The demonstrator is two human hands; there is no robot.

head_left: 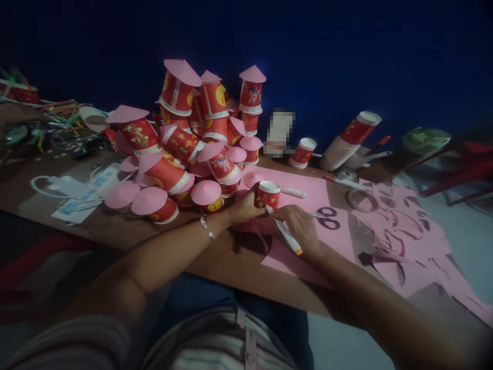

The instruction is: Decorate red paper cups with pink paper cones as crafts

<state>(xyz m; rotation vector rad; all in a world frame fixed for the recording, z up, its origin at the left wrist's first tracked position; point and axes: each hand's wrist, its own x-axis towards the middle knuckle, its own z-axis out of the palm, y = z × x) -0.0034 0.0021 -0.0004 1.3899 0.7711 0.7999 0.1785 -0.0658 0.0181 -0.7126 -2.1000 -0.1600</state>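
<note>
My left hand [245,206] is closed around a red paper cup [268,196] with a white rim and gold stars. In my right hand [298,226] is a marker pen [288,237] with a white barrel and an orange end, its upper end against the cup's lower side. Both hands are above pink paper [308,186] on the table. A second white marker [294,192] lies behind the cup. Black-handled scissors [327,218] lie beside my right hand, their blades partly hidden by it.
Several red cups with pink cone tops [169,169] are piled at the left and back. A stack of cups [350,139] leans at the back right, near a roll of tape [362,200]. Pink paper scraps [404,226] cover the right side. White cables [69,186] lie at left.
</note>
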